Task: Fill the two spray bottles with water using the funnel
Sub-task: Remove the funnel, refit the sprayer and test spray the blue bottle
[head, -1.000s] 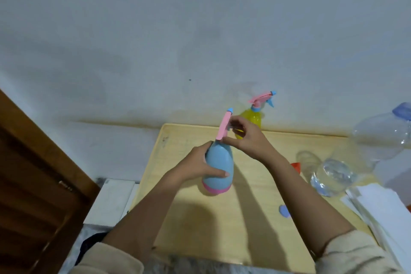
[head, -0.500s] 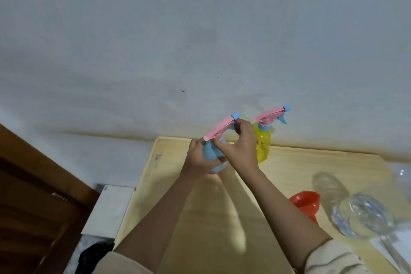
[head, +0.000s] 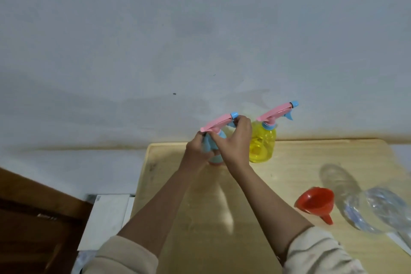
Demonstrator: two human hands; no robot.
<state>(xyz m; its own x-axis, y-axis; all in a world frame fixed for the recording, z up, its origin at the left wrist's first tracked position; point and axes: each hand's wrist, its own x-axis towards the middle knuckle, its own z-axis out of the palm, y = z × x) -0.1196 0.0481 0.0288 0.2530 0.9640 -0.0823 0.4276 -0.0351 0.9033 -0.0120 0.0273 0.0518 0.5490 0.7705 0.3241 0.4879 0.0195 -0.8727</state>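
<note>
My left hand (head: 195, 152) curls its fingers (head: 200, 140) round the blue plastic spray bottle (head: 216, 157) on the pale wooden surface (head: 300, 162); my right hand (head: 235, 143) pinches its pink trigger head (head: 216, 124) near the nozzle.

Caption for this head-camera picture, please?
Left hand and right hand grip the blue spray bottle beside the yellow bottle; funnel lies nearby.

Left hand (head: 196, 151) and right hand (head: 234, 143), fingers curled.
</note>
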